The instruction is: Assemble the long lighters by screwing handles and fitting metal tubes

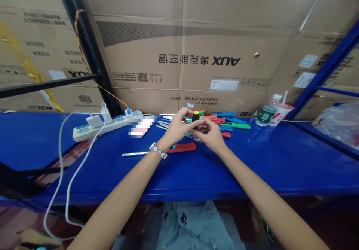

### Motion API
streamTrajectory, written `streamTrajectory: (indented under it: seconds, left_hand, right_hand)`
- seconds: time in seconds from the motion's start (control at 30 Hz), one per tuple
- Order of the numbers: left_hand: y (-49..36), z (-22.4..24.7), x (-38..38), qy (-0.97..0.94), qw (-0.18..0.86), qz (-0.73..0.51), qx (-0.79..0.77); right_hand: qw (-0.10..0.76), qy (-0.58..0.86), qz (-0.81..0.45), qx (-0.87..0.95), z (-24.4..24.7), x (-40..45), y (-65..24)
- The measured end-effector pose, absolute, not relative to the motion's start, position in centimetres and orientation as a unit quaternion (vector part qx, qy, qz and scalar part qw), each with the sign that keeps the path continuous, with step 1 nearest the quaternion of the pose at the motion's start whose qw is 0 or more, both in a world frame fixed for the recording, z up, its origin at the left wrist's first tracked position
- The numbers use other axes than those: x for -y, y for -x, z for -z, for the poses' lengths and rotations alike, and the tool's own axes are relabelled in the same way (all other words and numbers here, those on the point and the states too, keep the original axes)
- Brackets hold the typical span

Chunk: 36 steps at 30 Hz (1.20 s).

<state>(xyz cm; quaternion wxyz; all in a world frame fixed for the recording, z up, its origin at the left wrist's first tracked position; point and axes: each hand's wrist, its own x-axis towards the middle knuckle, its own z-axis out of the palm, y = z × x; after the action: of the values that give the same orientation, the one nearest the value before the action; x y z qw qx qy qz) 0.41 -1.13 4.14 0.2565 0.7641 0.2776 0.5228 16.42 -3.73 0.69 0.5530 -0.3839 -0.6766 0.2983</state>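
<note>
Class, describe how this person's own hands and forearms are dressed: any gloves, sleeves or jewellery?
The left hand and right hand wear no gloves, and no sleeves show on either forearm. Around the left wrist is a silver-coloured metal bracelet of chunky links, with a small round part that may be a watch face. Nothing shows on the right wrist.

Logged on blue table [275,164]: power strip [116,125] at left, blurred item [142,127] beside it. Lighters [237,125] scattered mid-table, red lighter [183,148] nearer front. Bottle [265,116], cup [281,114] at right.
</note>
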Motion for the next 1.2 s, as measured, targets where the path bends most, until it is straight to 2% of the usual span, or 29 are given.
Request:
streamTrajectory:
  seconds: [0.1,0.3,0.5,0.6,0.73,0.93,1.07,1.13,1.2]
  left_hand:
    - [-0.3,-4.0,1.0,-0.757,0.248,-0.532,-0.288]
    - [0.2,-4.3,1.2,-0.786,0.310,-0.485,-0.223]
    - [-1.1,-4.0,1.2,-0.745,0.235,-0.555,-0.286]
    - [-0.8,-4.0,1.2,-0.771,0.228,-0.531,-0.268]
    - [-0.2,-4.1,1.2,-0.784,0.277,-0.500,-0.242]
    - [-0.9,-4.3,1.4,-0.737,0.254,-0.557,-0.288]
    - [-0.1,-4.1,1.0,-0.729,0.239,-0.562,-0.308]
    - [0.9,-3.7,0.8,-0.749,0.226,-0.533,-0.323]
    - [1.8,-3.0,0.7,-0.804,0.227,-0.449,-0.316]
  right_hand:
    - [0.549,0.380,-0.308,0.678,-0.7,3.7,-16.4]
    - [0.505,0.369,-0.294,0.722,-1.2,4.3,-16.7]
    - [0.550,0.401,-0.336,0.650,-0.3,4.0,-15.8]
    - [0.523,0.392,-0.364,0.663,-0.7,4.1,-16.1]
    - [0.469,0.380,-0.373,0.705,-1.6,4.5,-16.7]
    - [0.529,0.402,-0.356,0.658,-1.0,4.1,-16.6]
    - [0.525,0.403,-0.348,0.664,-0.9,3.9,-17.0]
    - [0.536,0.409,-0.338,0.656,-1.2,3.9,-17.2]
    - [0.555,0.412,-0.325,0.645,-1.6,3.9,-17.6]
